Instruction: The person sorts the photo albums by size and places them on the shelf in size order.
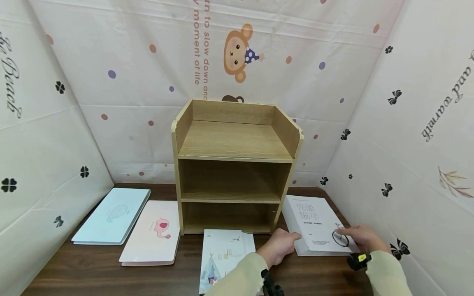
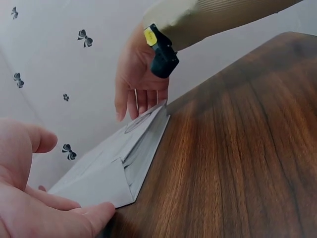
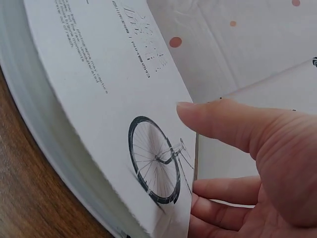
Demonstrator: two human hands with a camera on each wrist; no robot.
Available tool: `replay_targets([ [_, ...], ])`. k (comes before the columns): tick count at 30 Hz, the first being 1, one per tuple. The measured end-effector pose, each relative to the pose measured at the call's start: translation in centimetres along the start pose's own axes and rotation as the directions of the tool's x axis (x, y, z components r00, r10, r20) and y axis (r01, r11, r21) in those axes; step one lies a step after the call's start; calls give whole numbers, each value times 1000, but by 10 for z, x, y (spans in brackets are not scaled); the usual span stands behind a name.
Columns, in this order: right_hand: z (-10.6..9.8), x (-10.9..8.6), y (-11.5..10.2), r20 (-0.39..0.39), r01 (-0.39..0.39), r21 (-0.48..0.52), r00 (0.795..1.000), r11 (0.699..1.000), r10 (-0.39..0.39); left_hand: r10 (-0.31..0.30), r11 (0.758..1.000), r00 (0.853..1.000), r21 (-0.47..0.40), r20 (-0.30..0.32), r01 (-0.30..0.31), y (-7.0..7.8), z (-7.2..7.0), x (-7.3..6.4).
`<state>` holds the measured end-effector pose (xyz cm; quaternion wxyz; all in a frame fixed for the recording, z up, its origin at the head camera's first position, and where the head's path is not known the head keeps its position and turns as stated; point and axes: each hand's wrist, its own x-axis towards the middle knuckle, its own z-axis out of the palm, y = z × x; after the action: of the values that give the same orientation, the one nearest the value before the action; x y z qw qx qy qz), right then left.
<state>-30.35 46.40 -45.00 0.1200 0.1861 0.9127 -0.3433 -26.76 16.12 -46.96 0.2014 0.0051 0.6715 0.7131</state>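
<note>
Two hands, fingers loosely extended: left hand [image 1: 278,247] touches thick white book [image 1: 314,232] at its eight o'clock, right hand [image 1: 365,238] at four. Book lies at wooden shelf's [image 1: 237,139] four o'clock; blue book [image 1: 105,220], elephant book [image 1: 148,236] at eight; tent book [image 1: 222,246] at six, partly blocked by left sleeve [image 1: 242,277].

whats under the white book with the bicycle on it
Dark brown wooden tabletop shows along the near edge of the white book, which appears to lie on it. Whatever is directly beneath is hidden by the book itself.
</note>
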Motion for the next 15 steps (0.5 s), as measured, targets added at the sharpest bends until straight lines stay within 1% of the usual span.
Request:
replay_targets([
  [2,0,3,1,-15,-24,6,1000,1000,24,6,1000,1000,-18,-8,-6,0,2,0],
  [4,1,4,1,-19,-30,13,999,999,30,14,999,1000,-45,-12,-14,-1,4,0],
  [7,1,5,1,-19,-32,39,999,999,32,3,996,1000,-92,-17,-5,-1,4,1],
  [12,2,5,2,-16,-30,47,999,998,31,-11,983,1000,-185,-14,8,-5,2,3],
  [15,4,6,2,-13,-30,52,999,998,31,-9,975,1000,-221,-17,5,-8,2,6],
])
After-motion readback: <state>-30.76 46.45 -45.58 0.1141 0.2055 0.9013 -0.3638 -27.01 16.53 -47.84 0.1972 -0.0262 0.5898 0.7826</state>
